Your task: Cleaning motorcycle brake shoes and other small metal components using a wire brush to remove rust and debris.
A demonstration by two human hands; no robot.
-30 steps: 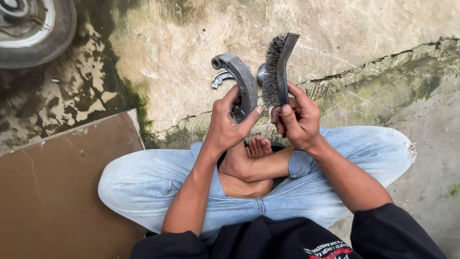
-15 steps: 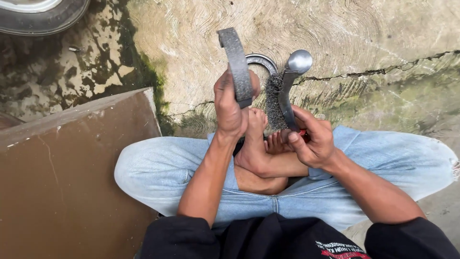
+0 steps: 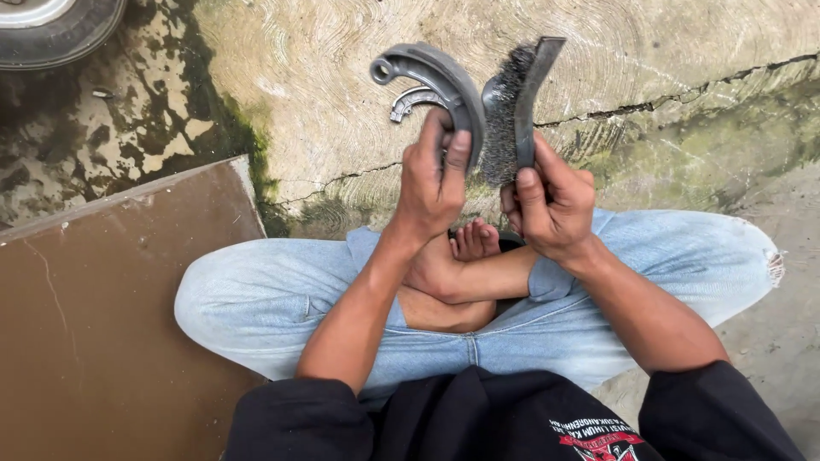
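Hands clenched — left [image 3: 436, 183] around brake shoe [image 3: 440, 81], right [image 3: 551, 205] around wire brush [image 3: 512, 111] — above cracked concrete [image 3: 666, 60].

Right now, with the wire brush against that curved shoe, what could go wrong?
1. The left hand grips the curved grey brake shoe right where the wire brush meets it; a slip could rake bristles across bare fingers.
2. Both are held in the air above bare feet; a dropped shoe would likely land on them.
3. The right hand holds only the brush's lower end, so it may twist.
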